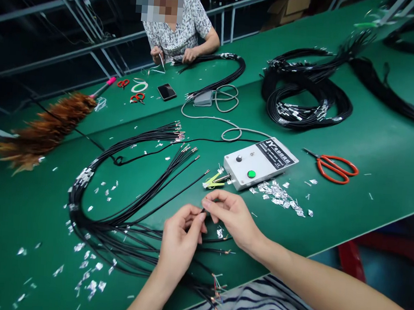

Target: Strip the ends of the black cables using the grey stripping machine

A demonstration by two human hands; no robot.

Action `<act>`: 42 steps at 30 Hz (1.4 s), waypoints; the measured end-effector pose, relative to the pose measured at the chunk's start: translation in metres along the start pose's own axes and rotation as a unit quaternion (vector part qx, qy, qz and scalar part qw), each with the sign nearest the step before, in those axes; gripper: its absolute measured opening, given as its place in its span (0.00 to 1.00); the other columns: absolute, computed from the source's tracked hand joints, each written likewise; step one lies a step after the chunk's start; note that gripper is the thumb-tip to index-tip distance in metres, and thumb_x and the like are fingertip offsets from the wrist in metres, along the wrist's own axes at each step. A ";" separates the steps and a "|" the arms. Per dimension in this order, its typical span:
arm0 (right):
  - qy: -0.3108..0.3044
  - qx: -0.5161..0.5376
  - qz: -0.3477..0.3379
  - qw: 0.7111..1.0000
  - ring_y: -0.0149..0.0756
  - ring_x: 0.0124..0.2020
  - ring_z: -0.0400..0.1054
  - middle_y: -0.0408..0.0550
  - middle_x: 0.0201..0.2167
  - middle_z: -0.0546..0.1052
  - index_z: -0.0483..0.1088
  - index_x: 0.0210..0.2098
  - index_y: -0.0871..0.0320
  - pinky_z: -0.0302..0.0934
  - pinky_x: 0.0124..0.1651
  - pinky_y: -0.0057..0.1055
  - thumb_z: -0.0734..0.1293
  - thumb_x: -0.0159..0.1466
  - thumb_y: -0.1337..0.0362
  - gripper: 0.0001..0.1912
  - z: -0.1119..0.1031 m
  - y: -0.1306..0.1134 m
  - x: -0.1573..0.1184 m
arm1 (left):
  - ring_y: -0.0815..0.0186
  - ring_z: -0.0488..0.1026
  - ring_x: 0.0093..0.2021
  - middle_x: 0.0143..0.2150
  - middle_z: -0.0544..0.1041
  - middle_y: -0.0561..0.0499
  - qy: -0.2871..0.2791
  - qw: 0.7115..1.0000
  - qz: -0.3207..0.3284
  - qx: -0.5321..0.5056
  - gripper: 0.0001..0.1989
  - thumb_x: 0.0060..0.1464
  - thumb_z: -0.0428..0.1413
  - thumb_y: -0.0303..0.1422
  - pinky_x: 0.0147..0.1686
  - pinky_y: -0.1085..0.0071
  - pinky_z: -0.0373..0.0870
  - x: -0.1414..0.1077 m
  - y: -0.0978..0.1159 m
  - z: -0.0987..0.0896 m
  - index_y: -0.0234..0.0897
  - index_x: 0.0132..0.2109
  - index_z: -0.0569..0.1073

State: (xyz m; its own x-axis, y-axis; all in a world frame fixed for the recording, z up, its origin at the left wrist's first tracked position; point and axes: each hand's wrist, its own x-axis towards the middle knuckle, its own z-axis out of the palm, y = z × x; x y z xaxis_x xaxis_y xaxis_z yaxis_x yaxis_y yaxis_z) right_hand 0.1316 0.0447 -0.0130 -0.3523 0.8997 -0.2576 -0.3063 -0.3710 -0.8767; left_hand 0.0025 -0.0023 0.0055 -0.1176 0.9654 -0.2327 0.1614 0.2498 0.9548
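Observation:
My left hand (182, 238) pinches a black cable close to its end, thumb and fingers pressed together. Just right of it, my right hand (234, 217) closes its fingertips on the same cable's tip; the tip itself is mostly hidden. The cable belongs to a curved bundle of black cables (82, 212), bound with silvery labels or foil on its left side. Several stripped ends with bare coloured wires lie below my hands. Beyond my right hand sits a grey control box (245, 164) with a green button, a black knob and a yellow-green clip-like part (212, 180) at its front.
Red-handled scissors (337, 169) lie right of the box. Foil scraps (278, 197) are scattered about. Coiled black cables (309, 105) lie at the back right. A feather duster (49, 130) rests at left. Across the green table a person (180, 30) handles another cable bundle near a phone (166, 91).

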 end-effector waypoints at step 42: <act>-0.071 -0.313 -0.139 0.937 0.30 0.28 0.66 0.44 0.29 0.73 0.72 0.29 0.59 0.55 0.26 0.25 0.65 0.63 0.66 0.07 -0.029 -0.010 0.000 | 0.75 0.67 0.22 0.35 0.70 0.53 0.095 0.989 0.111 0.008 0.05 0.59 0.55 0.33 0.22 0.76 0.66 0.003 -0.015 0.016 0.36 0.36 0.72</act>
State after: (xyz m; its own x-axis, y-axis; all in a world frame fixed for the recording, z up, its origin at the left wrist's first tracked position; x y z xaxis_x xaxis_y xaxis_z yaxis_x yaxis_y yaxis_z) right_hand 0.1607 0.0551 -0.0157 -0.4631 0.8857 0.0334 0.1604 0.1208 -0.9796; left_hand 0.0152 -0.0021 -0.0120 -0.2592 0.9656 0.0224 0.2197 0.0364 0.9749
